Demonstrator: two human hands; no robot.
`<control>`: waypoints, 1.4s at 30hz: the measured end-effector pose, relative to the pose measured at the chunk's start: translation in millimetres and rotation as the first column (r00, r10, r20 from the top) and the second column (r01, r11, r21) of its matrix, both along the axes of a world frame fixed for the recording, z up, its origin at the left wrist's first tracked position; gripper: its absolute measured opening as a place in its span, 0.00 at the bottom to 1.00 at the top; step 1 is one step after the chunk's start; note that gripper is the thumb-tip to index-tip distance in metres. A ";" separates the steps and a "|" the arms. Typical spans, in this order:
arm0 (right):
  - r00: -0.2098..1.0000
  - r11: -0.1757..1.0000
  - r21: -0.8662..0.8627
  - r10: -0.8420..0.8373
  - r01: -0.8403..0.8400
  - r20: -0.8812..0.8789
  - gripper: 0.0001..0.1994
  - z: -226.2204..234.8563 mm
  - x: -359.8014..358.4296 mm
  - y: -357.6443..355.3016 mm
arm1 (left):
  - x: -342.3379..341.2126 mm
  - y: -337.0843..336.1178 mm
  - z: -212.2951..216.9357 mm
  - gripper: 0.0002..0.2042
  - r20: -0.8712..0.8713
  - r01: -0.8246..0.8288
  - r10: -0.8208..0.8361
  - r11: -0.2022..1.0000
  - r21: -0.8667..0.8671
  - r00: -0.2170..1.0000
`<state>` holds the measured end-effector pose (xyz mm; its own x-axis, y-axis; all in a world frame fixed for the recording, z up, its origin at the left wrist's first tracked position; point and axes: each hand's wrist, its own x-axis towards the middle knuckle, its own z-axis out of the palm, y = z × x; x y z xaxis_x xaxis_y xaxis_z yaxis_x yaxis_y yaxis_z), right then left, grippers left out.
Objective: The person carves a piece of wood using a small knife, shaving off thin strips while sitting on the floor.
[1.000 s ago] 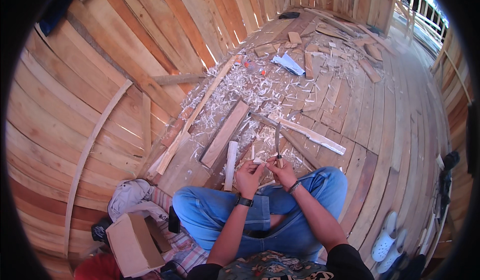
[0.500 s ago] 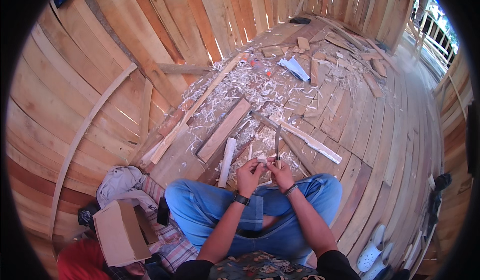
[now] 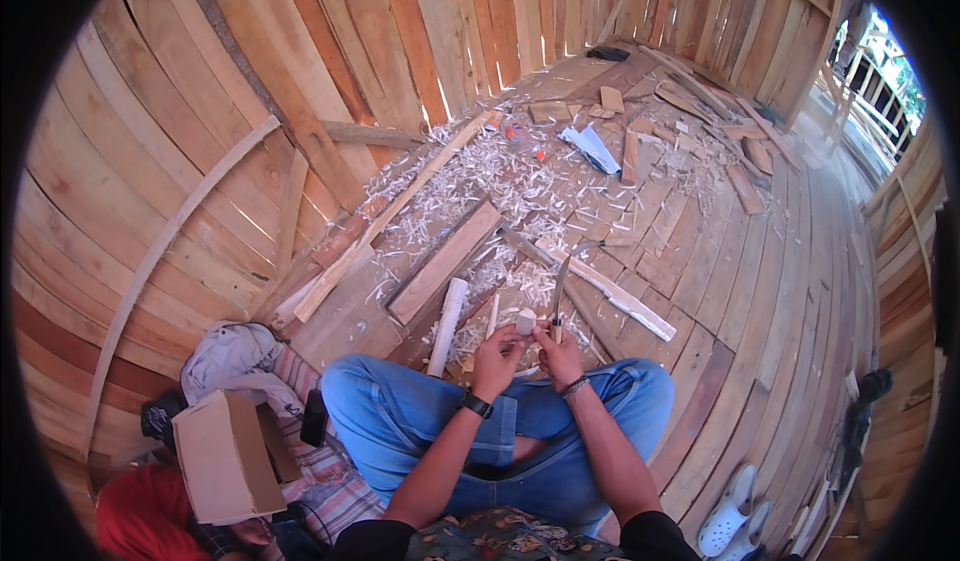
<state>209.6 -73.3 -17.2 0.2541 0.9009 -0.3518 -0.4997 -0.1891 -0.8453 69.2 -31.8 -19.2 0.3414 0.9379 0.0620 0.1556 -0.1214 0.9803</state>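
Sits cross-legged in faded blue jeans. Just beyond the lap, clamps a small pale block between the fingers of the left hand; wraps the fingers of the right hand round the handle of a knife, blade upward and away, just beside the block. Cannot tell about contact between right thumb and block. Could well nick the left fingers through a careless turn of the blade, given so little to hold; might also drop the block among like-coloured litter through a loosened pinch. In shape, stubby and roughly faceted; in look, bare wood. Farther out, a whitish, rounded stick, a flat, straight-edged brown board, a long, pale-sided strip. Beyond these, thin, curled shavings over worn floor planks, then a creased pale-blue sheet, blocky offcuts and a wall of upright boards.
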 end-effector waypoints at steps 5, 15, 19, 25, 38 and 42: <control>1.000 1.000 -0.006 -0.010 0.010 0.004 0.14 -1.6 1.0 0.6 | 0.8 -2.3 -0.5 0.17 -0.012 -0.017 0.017 1.000 0.000 1.000; 1.000 1.000 -0.012 -0.007 0.007 -0.014 0.13 3.5 1.0 -0.3 | 0.7 -6.9 17.2 0.19 -0.048 -0.036 0.036 0.999 -0.005 0.998; 0.999 1.000 -0.011 0.012 -0.012 0.034 0.12 2.4 -0.2 -1.0 | 5.9 -15.6 36.7 0.20 0.050 -0.108 0.105 0.992 0.071 0.993; 0.989 0.997 0.054 0.046 -0.054 0.138 0.10 3.0 -6.0 -4.8 | 6.7 -13.7 50.5 0.19 0.009 -0.143 0.148 0.941 0.307 0.989; 0.850 0.959 -0.064 0.274 -0.275 0.450 0.12 61.3 -2.7 -41.9 | -10.9 5.9 42.1 0.16 -0.082 -0.129 0.174 0.913 0.388 0.981; 0.647 0.943 -0.115 0.301 -0.314 0.701 0.15 69.9 -0.7 -45.5 | -10.9 6.8 42.9 0.16 -0.061 -0.147 0.181 0.921 0.362 0.982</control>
